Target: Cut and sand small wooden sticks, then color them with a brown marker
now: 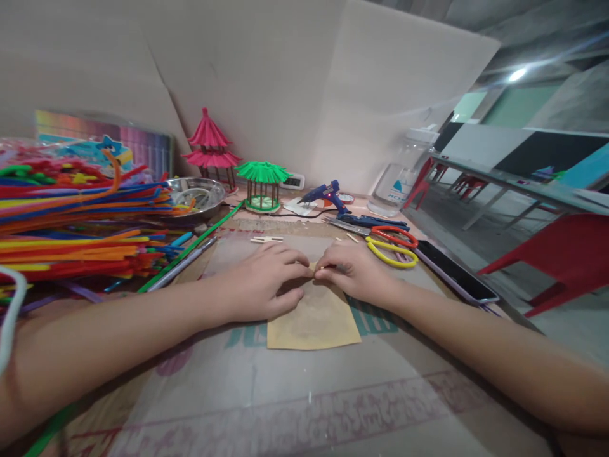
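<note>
**Careful, It Could Slip!**

The right hand point(351, 271) seems to pinch a tiny pale bit point(322, 268) (it is hard to see) over the top of the tan paper point(314, 324). The left hand point(266, 279) is loosely curled beside it; I can't tell if it holds anything. The paper lies on the table point(247, 406) and could slide if nothing presses it down. A loose pinch could drop the bit. A bump could push the nearby scissors point(371, 235).

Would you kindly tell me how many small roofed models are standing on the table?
2: a pink two-tiered model behind the metal bowl, and a green-roofed model to its right, slightly nearer. Others could be hidden behind the pipe cleaners.
</note>
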`<state>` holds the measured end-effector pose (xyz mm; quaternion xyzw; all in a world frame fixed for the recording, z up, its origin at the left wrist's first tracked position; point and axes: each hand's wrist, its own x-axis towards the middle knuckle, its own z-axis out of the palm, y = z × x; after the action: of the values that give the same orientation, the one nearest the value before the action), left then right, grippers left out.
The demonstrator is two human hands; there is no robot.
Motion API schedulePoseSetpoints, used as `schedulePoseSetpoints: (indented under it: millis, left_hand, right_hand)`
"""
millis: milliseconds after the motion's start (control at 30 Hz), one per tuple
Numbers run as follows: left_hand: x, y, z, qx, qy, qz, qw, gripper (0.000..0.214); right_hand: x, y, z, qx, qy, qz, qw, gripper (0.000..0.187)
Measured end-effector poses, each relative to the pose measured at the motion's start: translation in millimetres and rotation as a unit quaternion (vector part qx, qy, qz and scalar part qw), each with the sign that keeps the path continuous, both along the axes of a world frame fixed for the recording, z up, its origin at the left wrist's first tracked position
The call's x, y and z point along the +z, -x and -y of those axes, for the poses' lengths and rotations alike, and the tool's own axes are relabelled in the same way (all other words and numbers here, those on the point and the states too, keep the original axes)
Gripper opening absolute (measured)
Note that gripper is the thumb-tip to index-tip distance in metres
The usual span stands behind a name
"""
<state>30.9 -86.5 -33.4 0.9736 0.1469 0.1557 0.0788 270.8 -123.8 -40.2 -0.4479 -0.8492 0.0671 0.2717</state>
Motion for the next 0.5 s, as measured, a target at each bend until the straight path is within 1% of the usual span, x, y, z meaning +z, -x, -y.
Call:
schedulePoseSetpoints:
  millis: [67,167,233,333,367,433,500]
  left_hand:
    - [0.3,0.1,0.1,0.002,-0.001,-0.003,1.0,0.031]
    - [0.0,0.5,-0.1,0.002,-0.002,0.001,1.0,0.033]
    - [-0.1,0.6,0.0,-0.001,-0.002,0.004,1.0,0.032]
    - [0.1,0.4,0.2,-0.003,0.0,-0.004,1.0,0.031]
    - [0.1,0.3,0.2,-0.001,0.0,-0.006,1.0,0.031]
    - [-0.1,0.2,-0.2,0.004,0.001,-0.002,1.0,0.032]
    - [-0.3,0.2,-1.0,0.009,0.012,0.014,1.0,0.031]
  right_hand:
    - [0.3,-0.5,-1.8,-0.011,-0.01,0.005,1.0,0.009]
    - [-0.4,-5.3,-4.9,-0.067,-0.006,-0.006,0.998,0.011]
    - [-0.8,-6.5,-4.2,-0.06,0.013,-0.014,0.998,0.012]
    - [-0.6,-3.0,-2.6,-0.023,0.028,-0.025,0.999,0.011]
    - [-0.6,-1.7,-3.0,-0.026,0.032,-0.035,0.999,0.01]
    - [-0.6,-0.6,-4.9,-0.06,0.058,-0.086,0.993,0.01]
    - [-0.6,-1.6,-5.6,-0.079,0.124,-0.188,0.971,0.008]
